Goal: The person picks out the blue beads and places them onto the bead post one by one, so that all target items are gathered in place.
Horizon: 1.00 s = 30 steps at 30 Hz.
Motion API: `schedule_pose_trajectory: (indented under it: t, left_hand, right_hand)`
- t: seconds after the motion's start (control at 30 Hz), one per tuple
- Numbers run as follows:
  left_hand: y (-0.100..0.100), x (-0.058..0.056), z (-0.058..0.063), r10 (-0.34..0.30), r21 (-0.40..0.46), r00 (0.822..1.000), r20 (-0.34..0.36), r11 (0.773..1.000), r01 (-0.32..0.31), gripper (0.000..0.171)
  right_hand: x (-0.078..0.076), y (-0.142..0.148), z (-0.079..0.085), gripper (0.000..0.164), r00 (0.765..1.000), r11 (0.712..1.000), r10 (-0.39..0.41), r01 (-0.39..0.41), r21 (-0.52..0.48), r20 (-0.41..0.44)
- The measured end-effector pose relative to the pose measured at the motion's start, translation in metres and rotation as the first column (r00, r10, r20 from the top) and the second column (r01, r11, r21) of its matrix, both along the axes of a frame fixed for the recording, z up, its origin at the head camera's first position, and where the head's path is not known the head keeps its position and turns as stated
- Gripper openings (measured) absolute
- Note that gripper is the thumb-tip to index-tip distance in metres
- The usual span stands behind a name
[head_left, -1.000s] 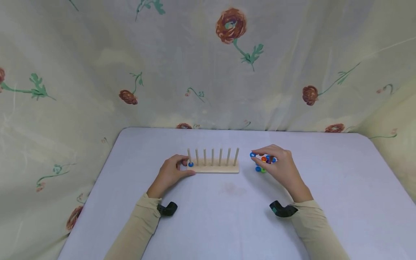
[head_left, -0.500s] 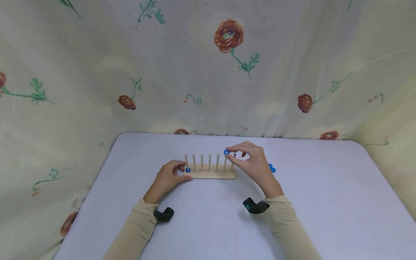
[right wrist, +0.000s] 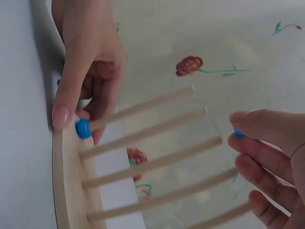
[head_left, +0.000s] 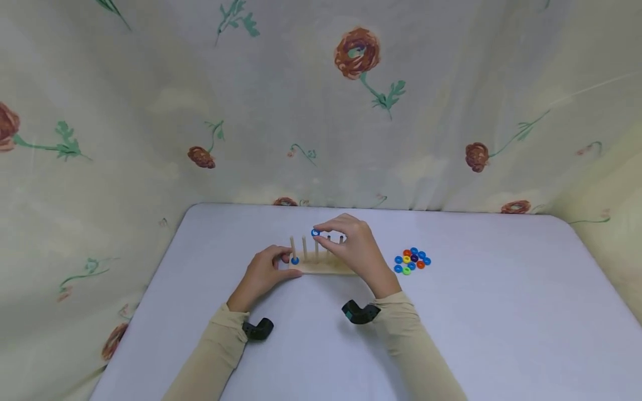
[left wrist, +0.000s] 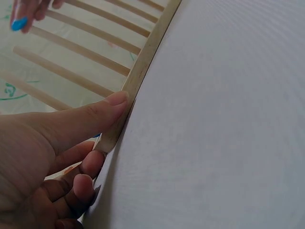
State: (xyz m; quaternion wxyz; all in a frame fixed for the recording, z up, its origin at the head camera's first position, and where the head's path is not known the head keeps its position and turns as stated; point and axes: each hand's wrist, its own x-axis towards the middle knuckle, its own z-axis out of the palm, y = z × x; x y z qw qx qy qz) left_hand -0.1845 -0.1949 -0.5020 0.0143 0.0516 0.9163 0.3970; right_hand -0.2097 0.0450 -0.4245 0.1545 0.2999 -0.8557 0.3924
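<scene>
A wooden peg rack (head_left: 328, 268) with a row of upright pegs stands on the table. My left hand (head_left: 263, 273) grips its left end, thumb along the front edge, as the left wrist view shows of the base (left wrist: 143, 67). One blue ring (head_left: 295, 260) sits at the bottom of the leftmost peg; the right wrist view shows this blue ring (right wrist: 83, 128) near my left thumb. Between thumb and forefinger my right hand (head_left: 353, 245) pinches another blue ring (head_left: 315, 233), held level with the peg tops near the third peg, not around any peg. My right hand hides some right-hand pegs.
A cluster of small rings (head_left: 412, 260) in blue, orange, yellow, green and dark purple lies on the white table (head_left: 476, 312), right of the rack. A flowered curtain (head_left: 321, 111) hangs behind the table's far edge. Each wrist carries a black device (head_left: 360, 312).
My right hand has carried the blue ring leftward from beside the loose rings to above the rack, bringing the cluster back into sight. The left hand keeps its grip on the rack.
</scene>
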Motion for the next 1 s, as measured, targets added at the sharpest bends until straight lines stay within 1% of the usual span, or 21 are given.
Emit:
schedule_pose_trajectory:
  t: [0.17,0.3,0.4,0.6,0.77,0.87,1.0]
  left_hand:
    - [0.004,-0.001,0.001,0.014,0.005,1.0,0.014,1.0,-0.014,0.056]
    - [0.006,0.001,0.001,0.02,0.013,1.0,0.022,1.0,-0.021,0.052]
    - [0.006,0.002,0.001,0.019,0.004,1.0,0.012,1.0,-0.019,0.048]
    - [0.005,0.002,0.002,0.018,-0.007,1.0,-0.003,1.0,-0.018,0.049]
    - [0.004,0.001,0.003,0.018,-0.004,1.0,0.004,1.0,-0.018,0.047]
    - [0.004,0.002,0.003,0.021,-0.002,1.0,0.007,1.0,-0.021,0.046]
    - [0.003,0.001,0.002,0.018,-0.01,1.0,0.002,1.0,-0.017,0.038]
  right_hand:
    - [-0.001,-0.017,0.0,0.021,1.0,1.0,0.011,-0.011,0.017,-0.011]
    - [0.001,-0.029,-0.002,0.019,0.999,1.0,0.021,-0.02,0.02,-0.035]
    - [0.003,-0.034,-0.005,0.018,0.998,0.999,0.018,-0.016,0.03,-0.061]
    - [0.005,-0.041,-0.009,0.02,0.99,0.999,-0.008,0.015,0.049,-0.139]
    - [0.005,-0.045,-0.012,0.021,0.982,0.998,-0.013,0.026,0.064,-0.187]
    - [0.005,-0.047,-0.013,0.021,0.98,0.998,-0.017,0.029,0.059,-0.196]
    - [0.005,-0.047,-0.013,0.027,0.98,0.998,-0.011,0.023,0.059,-0.197]
